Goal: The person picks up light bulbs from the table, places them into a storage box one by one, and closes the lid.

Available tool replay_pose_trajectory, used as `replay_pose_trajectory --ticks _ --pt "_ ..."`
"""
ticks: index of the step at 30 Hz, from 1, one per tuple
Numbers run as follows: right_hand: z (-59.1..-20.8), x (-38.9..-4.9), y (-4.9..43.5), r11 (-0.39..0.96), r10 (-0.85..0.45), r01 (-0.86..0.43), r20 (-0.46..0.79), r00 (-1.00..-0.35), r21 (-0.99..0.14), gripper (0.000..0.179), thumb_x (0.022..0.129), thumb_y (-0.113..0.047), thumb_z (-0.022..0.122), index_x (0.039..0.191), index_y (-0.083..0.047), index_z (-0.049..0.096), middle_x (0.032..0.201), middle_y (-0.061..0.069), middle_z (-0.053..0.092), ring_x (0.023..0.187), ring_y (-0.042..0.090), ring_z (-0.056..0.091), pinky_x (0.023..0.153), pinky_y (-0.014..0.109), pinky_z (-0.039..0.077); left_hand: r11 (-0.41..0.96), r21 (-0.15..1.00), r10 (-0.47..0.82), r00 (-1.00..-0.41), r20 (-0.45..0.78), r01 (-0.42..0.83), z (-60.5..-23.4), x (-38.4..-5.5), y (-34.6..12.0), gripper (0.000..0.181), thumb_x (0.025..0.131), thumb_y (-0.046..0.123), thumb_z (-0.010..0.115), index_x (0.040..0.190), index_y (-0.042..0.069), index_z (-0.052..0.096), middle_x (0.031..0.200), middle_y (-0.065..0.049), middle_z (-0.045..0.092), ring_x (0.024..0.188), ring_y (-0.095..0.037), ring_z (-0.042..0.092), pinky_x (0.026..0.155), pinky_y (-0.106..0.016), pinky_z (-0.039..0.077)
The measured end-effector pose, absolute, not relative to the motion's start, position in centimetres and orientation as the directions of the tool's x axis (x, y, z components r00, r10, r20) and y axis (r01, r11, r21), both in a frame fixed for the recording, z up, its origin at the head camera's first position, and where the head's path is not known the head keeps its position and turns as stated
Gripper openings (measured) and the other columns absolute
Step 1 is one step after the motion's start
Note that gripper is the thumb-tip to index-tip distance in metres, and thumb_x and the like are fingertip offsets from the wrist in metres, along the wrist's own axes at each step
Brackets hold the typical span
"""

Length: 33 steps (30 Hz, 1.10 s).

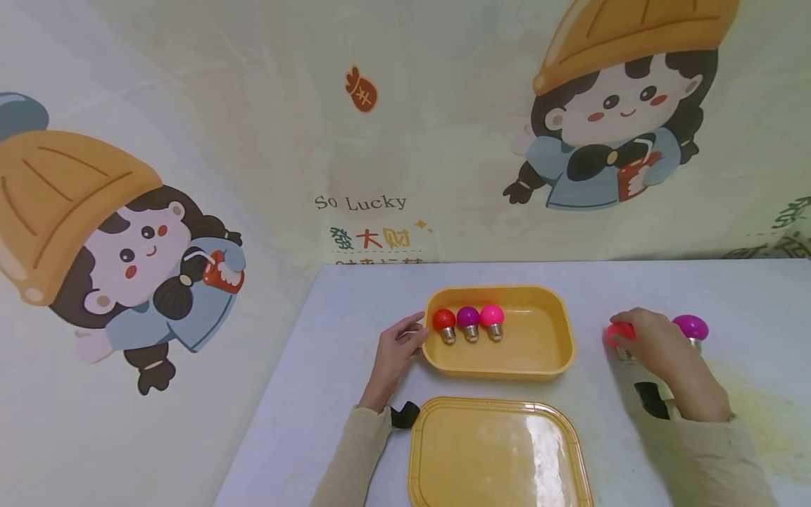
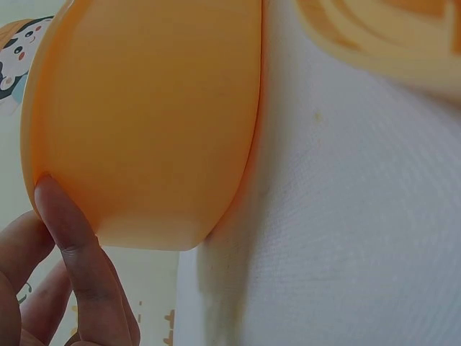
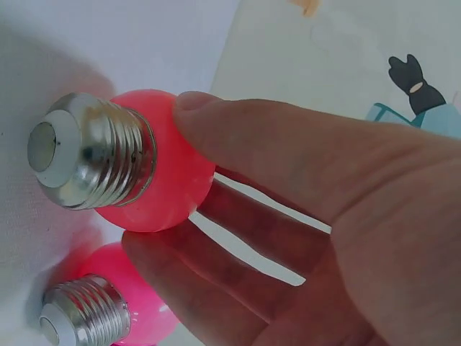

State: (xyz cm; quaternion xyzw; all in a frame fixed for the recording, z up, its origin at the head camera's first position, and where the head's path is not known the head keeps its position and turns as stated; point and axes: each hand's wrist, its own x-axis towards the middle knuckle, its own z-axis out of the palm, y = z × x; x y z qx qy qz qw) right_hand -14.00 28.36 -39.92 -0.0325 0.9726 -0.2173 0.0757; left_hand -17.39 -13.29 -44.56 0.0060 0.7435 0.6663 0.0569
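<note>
A deep yellow plastic box (image 1: pixel 507 370) stands on the white table, holding a red bulb (image 1: pixel 444 320), a purple bulb (image 1: pixel 468 317) and a pink bulb (image 1: pixel 492 315) in a row at its left end. My left hand (image 1: pixel 397 352) grips that end, one finger on the outer wall (image 2: pixel 144 130) and others by the rim. Off to the box's right, my right hand (image 1: pixel 659 345) pinches a coral-red light bulb (image 3: pixel 169 158) between thumb and fingers, its silver screw base exposed. Close below it in the right wrist view is a hot-pink bulb (image 3: pixel 144 303).
Right of my right hand lies another purple bulb (image 1: pixel 690 327). A flat yellow lid (image 1: pixel 488 451) lies on the table in front of the box. Behind the table hangs a cartoon-printed cloth (image 1: pixel 469 141). Black straps (image 1: pixel 651 400) show near both wrists.
</note>
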Motion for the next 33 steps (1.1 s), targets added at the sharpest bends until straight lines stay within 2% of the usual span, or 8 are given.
replay_pose_trajectory --ticks 7,17,19,25,33 --pt "-39.9 -13.9 28.2 0.893 -0.106 -0.045 -0.112 -0.988 -0.447 0.043 0.081 0.001 0.077 0.118 0.015 0.061 0.117 0.039 0.058 0.107 0.056 0.051 0.088 0.065 0.047 0.108 0.992 0.09 -0.993 -0.075 -0.066 -44.4 -17.2 -13.4 0.04 0.094 0.017 0.07 0.133 0.008 0.063 0.107 -0.01 0.064 0.086 -0.025 0.063 0.07 -0.02 0.056" --pt "-38.8 -14.1 27.1 0.876 -0.112 -0.067 -0.065 -0.992 -0.478 0.047 0.081 0.0 0.078 0.122 0.014 0.06 0.119 0.038 0.057 0.111 0.056 0.05 0.088 0.064 0.049 0.102 0.991 0.115 -0.988 -0.101 -0.089 -44.2 -17.5 -13.5 0.042 0.095 0.006 0.066 0.135 0.0 0.059 0.108 -0.014 0.063 0.093 -0.04 0.061 0.069 -0.021 0.055" --pt "-38.5 -14.2 26.8 0.875 -0.11 -0.066 -0.063 -0.992 -0.479 0.047 0.082 -0.001 0.077 0.122 0.014 0.06 0.12 0.038 0.057 0.111 0.055 0.049 0.089 0.064 0.048 0.099 0.991 0.112 -0.988 -0.102 -0.091 -44.1 -17.5 -13.4 0.042 0.095 0.006 0.066 0.135 0.0 0.059 0.108 -0.014 0.063 0.092 -0.039 0.061 0.068 -0.021 0.055" --pt "-37.8 -14.3 26.3 0.869 -0.133 -0.102 -0.031 -0.991 -0.484 0.044 0.083 -0.002 0.076 0.121 0.014 0.06 0.119 0.037 0.057 0.11 0.055 0.05 0.09 0.065 0.047 0.096 0.993 0.086 -0.993 -0.08 -0.072 -44.3 -17.2 -13.3 0.04 0.094 0.012 0.069 0.133 0.006 0.063 0.107 -0.012 0.063 0.085 -0.023 0.062 0.068 -0.018 0.055" --pt "-37.0 -14.5 25.5 0.863 -0.157 -0.131 -0.012 -0.988 -0.488 0.044 0.084 -0.003 0.076 0.123 0.012 0.061 0.121 0.035 0.058 0.112 0.054 0.05 0.091 0.065 0.047 0.112 0.992 0.088 -0.993 -0.074 -0.064 -44.2 -17.2 -13.2 0.041 0.094 0.013 0.069 0.134 0.005 0.062 0.109 -0.012 0.063 0.09 -0.03 0.064 0.069 -0.02 0.056"
